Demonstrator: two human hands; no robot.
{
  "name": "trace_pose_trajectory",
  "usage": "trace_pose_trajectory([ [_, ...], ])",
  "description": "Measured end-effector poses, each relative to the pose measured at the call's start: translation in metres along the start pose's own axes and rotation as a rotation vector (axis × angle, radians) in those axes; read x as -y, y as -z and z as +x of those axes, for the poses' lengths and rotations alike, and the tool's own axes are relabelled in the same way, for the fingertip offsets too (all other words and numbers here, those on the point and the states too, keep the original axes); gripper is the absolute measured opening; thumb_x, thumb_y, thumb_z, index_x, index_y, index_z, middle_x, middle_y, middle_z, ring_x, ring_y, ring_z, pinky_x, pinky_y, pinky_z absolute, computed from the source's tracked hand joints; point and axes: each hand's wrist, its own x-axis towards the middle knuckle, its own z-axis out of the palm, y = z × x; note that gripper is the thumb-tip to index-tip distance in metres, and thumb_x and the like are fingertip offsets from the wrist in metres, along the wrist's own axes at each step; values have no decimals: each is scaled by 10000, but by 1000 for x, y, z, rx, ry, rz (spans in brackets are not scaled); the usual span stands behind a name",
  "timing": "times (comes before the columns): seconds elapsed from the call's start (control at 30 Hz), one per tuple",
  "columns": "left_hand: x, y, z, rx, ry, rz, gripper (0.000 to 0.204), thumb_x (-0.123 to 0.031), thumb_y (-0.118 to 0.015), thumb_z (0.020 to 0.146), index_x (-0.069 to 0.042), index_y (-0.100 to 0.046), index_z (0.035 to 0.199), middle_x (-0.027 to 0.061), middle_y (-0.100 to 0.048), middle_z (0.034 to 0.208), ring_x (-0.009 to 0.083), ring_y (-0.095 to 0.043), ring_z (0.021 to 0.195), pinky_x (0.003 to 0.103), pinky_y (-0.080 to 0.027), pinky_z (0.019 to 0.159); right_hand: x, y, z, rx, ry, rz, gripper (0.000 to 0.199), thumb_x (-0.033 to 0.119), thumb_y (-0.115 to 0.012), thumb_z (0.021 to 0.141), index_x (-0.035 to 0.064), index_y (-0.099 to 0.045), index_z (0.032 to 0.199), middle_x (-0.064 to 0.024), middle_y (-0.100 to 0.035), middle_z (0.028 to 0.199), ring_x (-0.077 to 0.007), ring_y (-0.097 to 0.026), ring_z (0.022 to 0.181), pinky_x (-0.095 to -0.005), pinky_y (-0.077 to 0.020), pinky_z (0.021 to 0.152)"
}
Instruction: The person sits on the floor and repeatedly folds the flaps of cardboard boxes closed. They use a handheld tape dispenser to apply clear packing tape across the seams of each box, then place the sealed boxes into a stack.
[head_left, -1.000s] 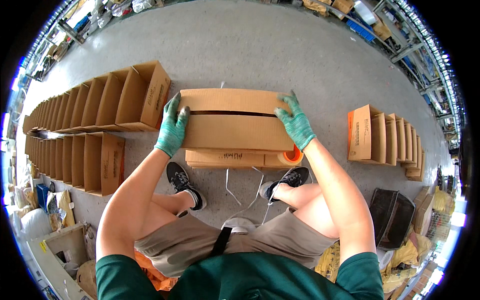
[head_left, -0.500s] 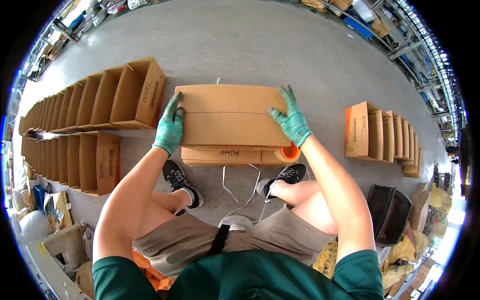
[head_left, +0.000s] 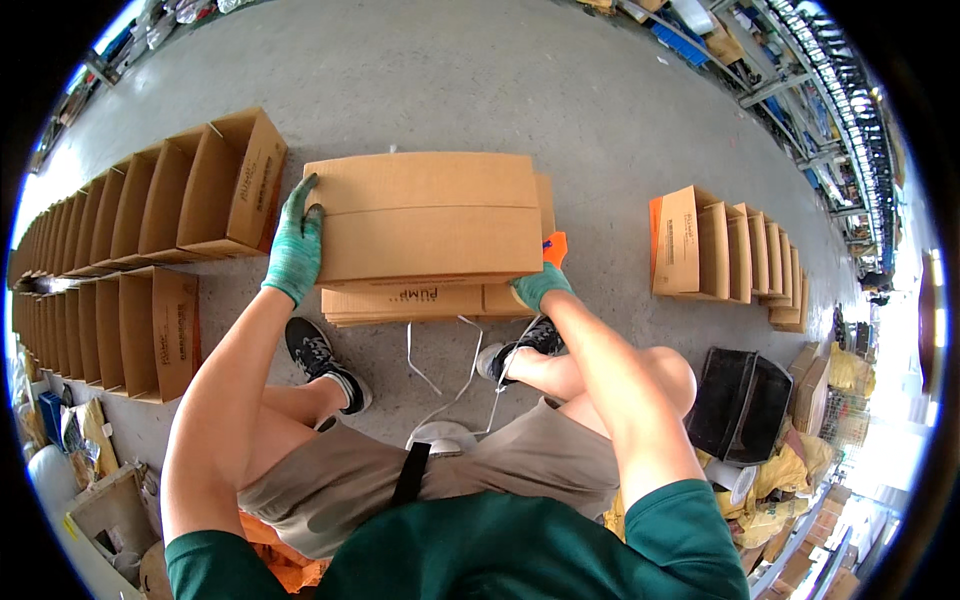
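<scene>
A closed cardboard box [head_left: 420,235] lies across a stack of flattened cartons [head_left: 380,303] in front of me, a seam running along its top. My left hand [head_left: 296,245], in a green glove, holds the box's left end, with fingertips at its upper corner and the thumb on the top face. By the near right corner, my gloved right hand [head_left: 541,286] is closed around an orange tape dispenser [head_left: 556,247]. Only its orange end with a small blue part shows above the hand; the rest is hidden.
Two rows of open cardboard boxes [head_left: 160,335] stand at left, and a shorter row [head_left: 677,245] at right. White straps [head_left: 470,365] trail between my shoes. A black bin [head_left: 738,405] sits at lower right, shelving [head_left: 790,90] at far right.
My right hand has left the box's right side, moved nearer me and taken hold of the orange tape dispenser from the stack. My left hand stays on the box; the whole view has shifted slightly.
</scene>
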Motion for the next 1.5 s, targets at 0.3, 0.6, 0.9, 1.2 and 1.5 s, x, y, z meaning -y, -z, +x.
trace_pose_trajectory([
  [0.3, 11, 5, -7, -65, -57, 111, 439, -82, -461, 1021, -149, -419, 1453, 165, -453, 1412, 279, -480, 1269, 357, -362, 1114, 45, 189, -36, -587, 266, 1151, 328, 153, -638, 901, 93, -620, 1223, -63, -639, 1148, -163, -606, 1017, -332, -506, 902],
  [0.6, 0, 0, -4, -64, -69, 126, 439, -84, -480, 1011, -141, -424, 1443, 180, -447, 1416, 306, -498, 1253, 366, -391, 1095, 124, 245, -56, -189, 719, 902, 395, 406, -706, 878, 55, -715, 1059, -17, -690, 927, -98, -613, 870, -271, -508, 789],
  [0.9, -63, 3, -5, -231, -320, 540, 424, -63, -569, 942, -76, -486, 1357, 163, -523, 1336, 321, -537, 1199, 402, -475, 993, 109, 225, -22, 108, 665, 816, 403, 425, -759, 844, 65, -700, 1014, 16, -646, 860, -71, -580, 789, -251, -495, 704],
  [1.2, -111, -56, -28, 396, 799, -971, 711, -691, -429, 933, -30, -560, 1161, 144, -645, 974, 281, -675, 845, 405, -562, 694, 111, 232, -36, 188, 571, 783, 455, 521, -764, 811, 75, -703, 880, 41, -598, 716, -44, -533, 659, -225, -436, 572],
  [1.5, -126, -83, -32, 220, 652, -1066, 422, -453, -449, 1027, -70, -575, 1151, 130, -663, 989, 260, -674, 871, 398, -556, 719, 111, 236, -43, 181, 542, 764, 460, 563, -749, 802, 111, -673, 847, 65, -564, 658, -29, -515, 547, -190, -390, 466],
])
